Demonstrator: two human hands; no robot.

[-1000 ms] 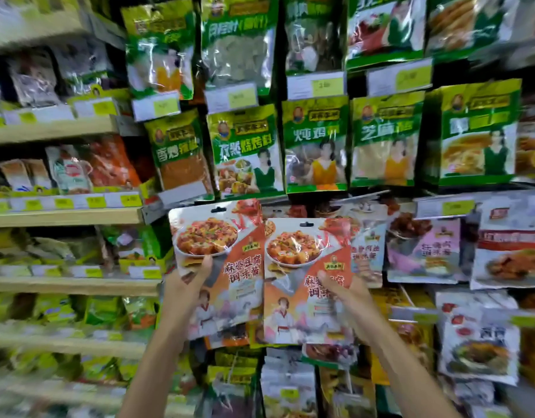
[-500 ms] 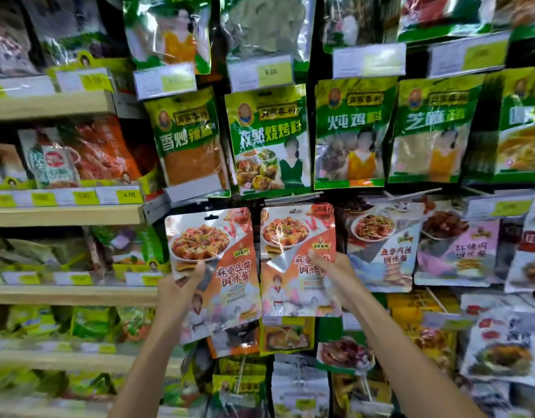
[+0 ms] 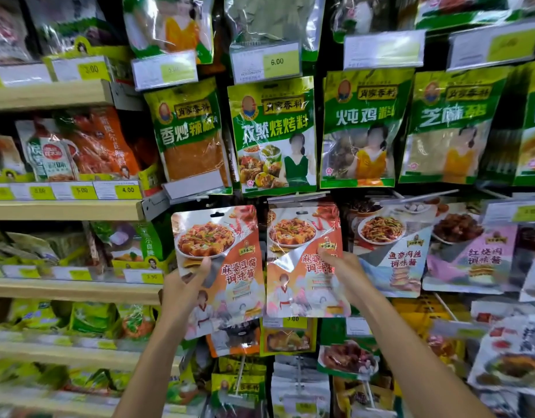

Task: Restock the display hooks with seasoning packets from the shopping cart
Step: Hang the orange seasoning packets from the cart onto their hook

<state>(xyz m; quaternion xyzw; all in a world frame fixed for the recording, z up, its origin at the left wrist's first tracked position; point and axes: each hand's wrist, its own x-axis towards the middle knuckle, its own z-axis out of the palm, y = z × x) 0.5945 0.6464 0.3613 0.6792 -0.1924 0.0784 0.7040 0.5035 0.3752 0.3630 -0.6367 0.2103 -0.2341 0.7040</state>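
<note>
Two orange seasoning packets with a tofu dish printed on them are up against the hook wall. My left hand (image 3: 185, 285) grips the left packet (image 3: 227, 254) by its lower left side; it is tilted and its hang hole is free. My right hand (image 3: 344, 273) holds the right packet (image 3: 302, 236) at its middle, upright, with its top just under a display hook (image 3: 296, 197). I cannot tell whether its hole sits on the hook. The shopping cart is out of view.
Green packets (image 3: 272, 134) hang in the row above, with price tags (image 3: 266, 63) over them. More sauce packets (image 3: 393, 245) hang to the right and below. Wooden shelves (image 3: 64, 209) with bagged goods run along the left.
The right packet has moved up and right to the hook under the green row. The left packet stays held beside it. My view has tilted down and come closer to the wall.
</note>
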